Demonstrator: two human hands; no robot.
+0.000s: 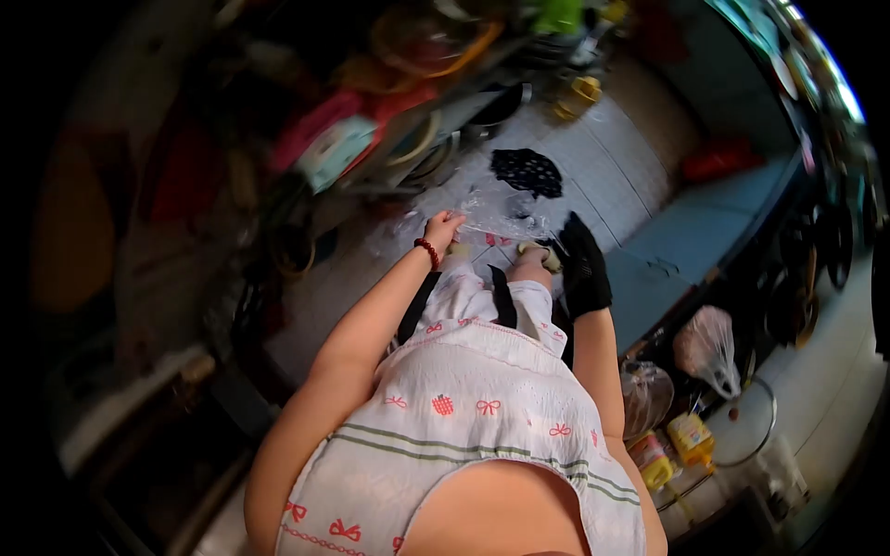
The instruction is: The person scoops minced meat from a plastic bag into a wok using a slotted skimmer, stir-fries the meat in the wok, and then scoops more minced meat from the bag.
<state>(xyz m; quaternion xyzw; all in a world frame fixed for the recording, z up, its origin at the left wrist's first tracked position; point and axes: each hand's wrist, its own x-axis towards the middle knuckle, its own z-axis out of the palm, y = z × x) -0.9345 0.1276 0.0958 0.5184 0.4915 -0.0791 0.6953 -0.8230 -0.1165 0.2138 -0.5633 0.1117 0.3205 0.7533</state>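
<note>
My left hand (442, 229), bare with a red bead bracelet (427, 253) at the wrist, pinches the edge of a clear plastic bag (496, 211) in front of my legs. The bag spreads to both sides of that hand, over the tiled floor. On my right hand (584, 266) is a black glove; its fingers are stretched out near the bag's right side, with nothing visible in them. A dark patterned cloth-like item (527, 172) lies beyond the bag.
Blue-grey cabinets (667, 250) run along the right, below a counter with a bagged item (706, 345) and yellow bottles (691, 439). Shelves with basins and a pale blue box (336, 151) stand at the left. A yellow object (579, 96) is on the far floor.
</note>
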